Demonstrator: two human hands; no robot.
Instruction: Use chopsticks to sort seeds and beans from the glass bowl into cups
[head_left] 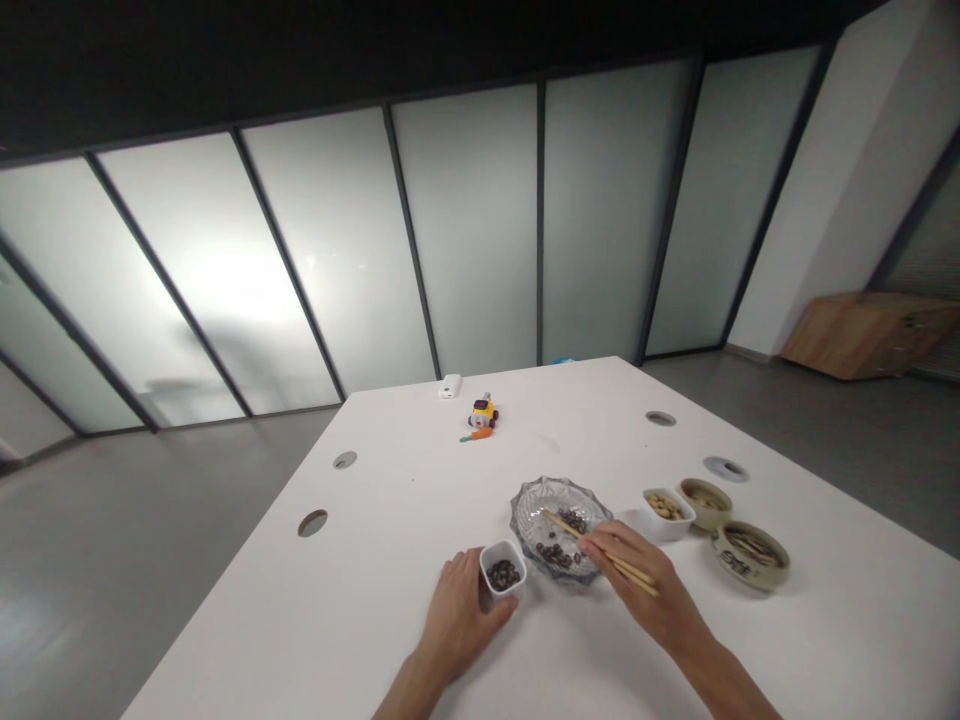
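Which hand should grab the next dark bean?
Probably the right hand: it holds chopsticks with their tips in the glass dish of beans. The left hand rests at the small cup.

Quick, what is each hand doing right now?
Left hand: fingers curled around the small white cup of dark beans, steadying it on the table.
Right hand: closed on the chopsticks, tips over the glass bowl.

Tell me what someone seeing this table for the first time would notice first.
Probably the glass bowl near the table's middle, with dark beans in it and the right hand poking chopsticks into it. Just left of it, the left hand rests against a small white cup of the same beans. Farther back stands a little yellow toy.
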